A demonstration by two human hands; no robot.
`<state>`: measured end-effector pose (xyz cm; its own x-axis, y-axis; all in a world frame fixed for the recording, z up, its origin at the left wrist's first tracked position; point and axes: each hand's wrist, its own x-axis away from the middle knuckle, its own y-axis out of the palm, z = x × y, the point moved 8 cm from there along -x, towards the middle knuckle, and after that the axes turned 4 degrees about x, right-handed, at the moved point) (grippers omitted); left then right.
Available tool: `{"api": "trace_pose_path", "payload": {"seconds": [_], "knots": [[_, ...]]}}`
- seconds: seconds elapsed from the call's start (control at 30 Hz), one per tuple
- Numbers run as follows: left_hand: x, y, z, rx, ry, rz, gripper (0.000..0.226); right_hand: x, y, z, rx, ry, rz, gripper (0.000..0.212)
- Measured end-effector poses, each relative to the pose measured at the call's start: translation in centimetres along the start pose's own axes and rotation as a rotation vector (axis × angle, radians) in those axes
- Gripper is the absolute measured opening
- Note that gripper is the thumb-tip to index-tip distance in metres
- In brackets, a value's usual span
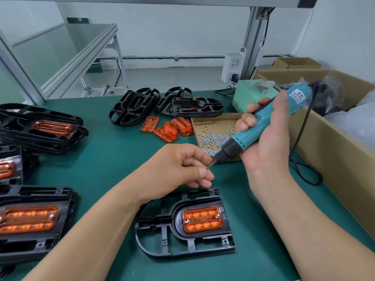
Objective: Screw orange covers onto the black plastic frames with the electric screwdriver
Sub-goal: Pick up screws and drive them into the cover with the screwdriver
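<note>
A black plastic frame [162,236] lies on the green mat near me, with an orange cover [202,219] seated in it and a screw visible at its upper right corner. My right hand [265,142] grips the teal electric screwdriver [263,126], tilted with its bit pointing down and left. My left hand [182,165] hovers above the frame and pinches a small screw at the bit's tip [210,165]. Loose orange covers [170,126] lie farther back, next to bare black frames [134,108].
A shallow cardboard tray of screws [213,136] sits behind my hands. Stacks of frames with orange covers [36,222] fill the left side. Large cardboard boxes [334,151] line the right edge. The screwdriver's black cable [304,171] loops on the mat, and a green power unit [249,94] stands at the back.
</note>
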<state>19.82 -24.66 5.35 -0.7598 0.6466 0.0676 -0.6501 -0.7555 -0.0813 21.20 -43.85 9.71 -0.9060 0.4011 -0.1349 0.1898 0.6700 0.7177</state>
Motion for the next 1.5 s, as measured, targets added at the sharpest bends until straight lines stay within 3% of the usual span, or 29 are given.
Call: {"api": "trace_pose_path", "payload": {"seconds": [0.23,0.57,0.7,0.87,1.0,1.5], "knots": [[0.1,0.1,0.2,-0.156,-0.003,0.026,0.026,0.3,0.1,0.5,0.058,-0.007,0.027,0.032],[0.5,0.0,0.8,-0.184,-0.021,-0.048,0.041,0.6,0.4,0.4,0.007,0.011,-0.024,0.030],[1.3,-2.2,1.0,-0.324,-0.096,-0.062,0.030,1.8,2.2,0.7,0.008,0.039,-0.152,0.029],[2.3,-2.0,-0.1,-0.571,-0.238,-0.249,0.036,4.9,5.3,2.1,0.065,0.090,-0.394,0.029],[2.2,-1.8,-0.4,-0.635,-0.261,-0.282,0.028,6.9,6.8,3.1,0.092,0.121,-0.528,0.039],[2.4,-0.4,0.0,-0.691,-0.308,-0.212,0.032,9.2,9.0,2.9,0.132,0.110,-0.722,0.052]]}}
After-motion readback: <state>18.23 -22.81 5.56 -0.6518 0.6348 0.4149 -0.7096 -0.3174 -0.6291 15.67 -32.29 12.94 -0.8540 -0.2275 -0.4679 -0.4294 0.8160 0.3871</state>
